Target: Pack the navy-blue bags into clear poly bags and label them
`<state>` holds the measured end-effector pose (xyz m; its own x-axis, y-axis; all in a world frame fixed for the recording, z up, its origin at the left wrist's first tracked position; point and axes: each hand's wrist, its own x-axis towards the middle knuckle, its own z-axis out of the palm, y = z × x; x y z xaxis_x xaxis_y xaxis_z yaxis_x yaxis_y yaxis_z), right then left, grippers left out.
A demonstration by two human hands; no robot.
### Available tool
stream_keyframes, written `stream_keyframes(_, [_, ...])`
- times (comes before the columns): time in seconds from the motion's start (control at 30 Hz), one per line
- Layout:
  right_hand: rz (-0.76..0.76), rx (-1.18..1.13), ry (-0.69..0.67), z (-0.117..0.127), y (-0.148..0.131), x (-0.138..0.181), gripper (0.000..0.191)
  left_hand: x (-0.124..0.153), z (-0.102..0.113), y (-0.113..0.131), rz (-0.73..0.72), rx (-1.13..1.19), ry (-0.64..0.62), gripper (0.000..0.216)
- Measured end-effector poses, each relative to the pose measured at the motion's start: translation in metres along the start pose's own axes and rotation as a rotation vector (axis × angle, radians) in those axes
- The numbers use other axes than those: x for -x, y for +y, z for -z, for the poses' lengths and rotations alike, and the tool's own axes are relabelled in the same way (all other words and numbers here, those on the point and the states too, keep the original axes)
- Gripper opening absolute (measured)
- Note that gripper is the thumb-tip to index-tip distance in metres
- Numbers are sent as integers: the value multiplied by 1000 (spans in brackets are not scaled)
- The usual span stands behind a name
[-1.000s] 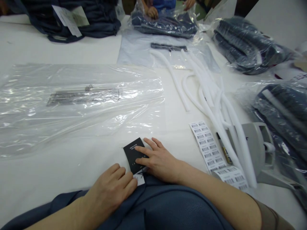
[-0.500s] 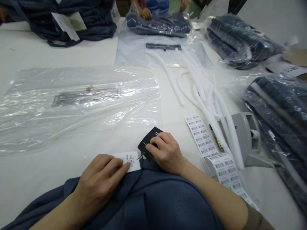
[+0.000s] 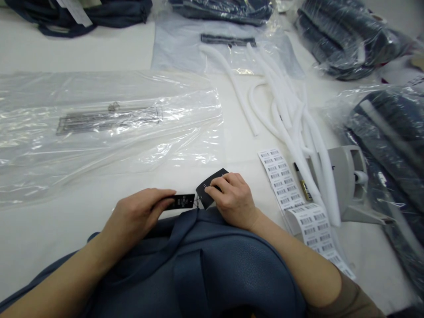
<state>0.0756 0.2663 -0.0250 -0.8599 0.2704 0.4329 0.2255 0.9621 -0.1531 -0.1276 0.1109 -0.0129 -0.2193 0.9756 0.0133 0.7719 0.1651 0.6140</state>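
Note:
A dark blue leather-look bag (image 3: pixel 241 265) lies right in front of me at the table's near side. Two hang tags are tied by a thin black string near its top edge. My left hand (image 3: pixel 139 212) pinches a small black hang tag (image 3: pixel 184 201) with pale print between thumb and fingers. Just to the right, my right hand (image 3: pixel 232 201) grips a larger black hang tag (image 3: pixel 206 189), its fingers curled over the card. Both cards are held slightly above the bag, one on either side of the string.
A clear plastic bag (image 3: pixel 109 150) lies flat at left. White foam tubes (image 3: pixel 285 119), a barcode label strip (image 3: pixel 281 181), a glue tube (image 3: pixel 303 182) and a grey tape dispenser (image 3: pixel 341 190) are at right. Plastic-wrapped blue bags (image 3: pixel 394 145) line the far and right sides.
My left hand has lifted from the white printed card and now pinches a black tag; the white face no longer shows. My right hand keeps its black tag. The view has tilted down.

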Motion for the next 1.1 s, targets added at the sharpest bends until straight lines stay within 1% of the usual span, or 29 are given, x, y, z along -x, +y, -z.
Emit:
stream_keyframes(0.1, [-5,-6,-8,-1,0,0,22,-29,-1,-12,511,595,-179,33])
stream_keyframes(0.17, [-12,-14,-10,-1,0,1,22,-44,-3,-19,783,936,-229,34])
stream_keyframes(0.23, [-19,-18,-18,-1,0,1,22,-52,-5,-23,961,1137,-224,29])
stream_keyframes(0.3, [-24,-21,-32,-2,1,1,22,-52,-6,-24,1045,1277,-213,18])
stream_keyframes(0.33, [-25,-24,-37,-3,1,2,22,-50,-6,-24,1045,1349,-196,14])
stream_keyframes(0.37, [-26,-30,-40,-4,2,2,23,-49,-6,-23,1006,1415,-182,17])
stream_keyframes(0.43, [-19,-47,-43,-6,3,3,23,-50,-7,-20,876,1477,-176,21])
stream_keyframes(0.47, [-13,-56,-40,-7,3,3,24,-52,-9,-18,821,1461,-189,18])
stream_keyframes(0.53, [14,-78,-26,-8,4,3,26,-62,-15,-11,771,1356,-221,14])
stream_keyframes(0.6, [47,-105,-11,-9,5,4,32,-76,-23,-4,728,1212,-240,24])
stream_keyframes(0.63, [58,-113,-9,-9,6,4,36,-83,-26,0,681,1159,-252,31])
stream_keyframes(0.7, [59,-117,-18,-9,7,4,39,-94,-29,6,584,1128,-294,40])
stream_keyframes(0.73, [50,-112,-23,-10,8,5,39,-97,-29,7,562,1148,-324,44])
stream_keyframes(0.83, [26,-98,-27,-11,8,5,34,-96,-26,4,581,1240,-375,55])
stream_keyframes(0.9, [8,-100,-24,-12,9,5,28,-93,-23,-3,585,1212,-363,53])
stream_keyframes(0.97, [-28,-114,-42,-14,11,6,23,-89,-23,-10,568,1130,-324,46])
stream_keyframes(1.03, [-75,-122,-74,-15,14,8,20,-87,-26,-16,572,1071,-248,42])
stream_keyframes(1.1, [-116,-117,-110,-16,18,10,18,-86,-30,-19,613,1049,-168,44])
